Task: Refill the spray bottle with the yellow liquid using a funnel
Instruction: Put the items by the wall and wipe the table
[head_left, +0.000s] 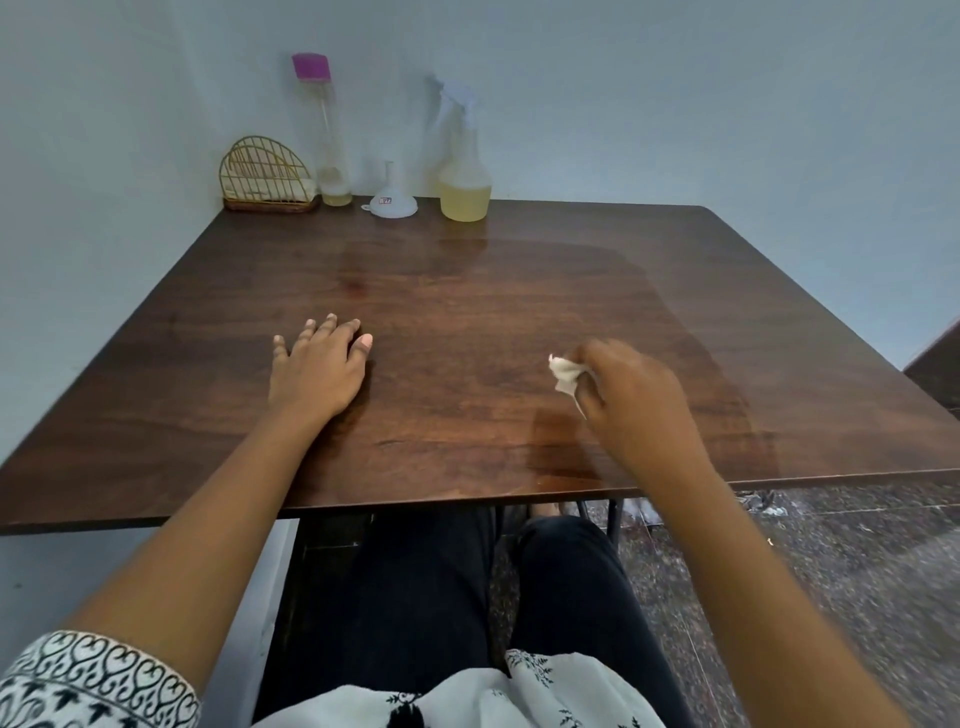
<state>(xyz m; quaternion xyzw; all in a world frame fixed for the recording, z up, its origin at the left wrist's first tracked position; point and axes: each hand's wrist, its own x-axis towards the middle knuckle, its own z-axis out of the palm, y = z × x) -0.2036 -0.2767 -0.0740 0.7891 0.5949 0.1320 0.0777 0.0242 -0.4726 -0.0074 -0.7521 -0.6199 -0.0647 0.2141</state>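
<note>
Head view: left hand (318, 370) flat, right hand (631, 397) (blurred) clutching mostly hidden tissue (567, 375).

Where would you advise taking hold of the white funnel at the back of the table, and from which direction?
Probably by its narrow spout, from above. The funnel stands upside down, wide mouth flat on the table, spout pointing up, so the stem is the free part. The left hand is empty; the right hand holds a tissue.
</note>
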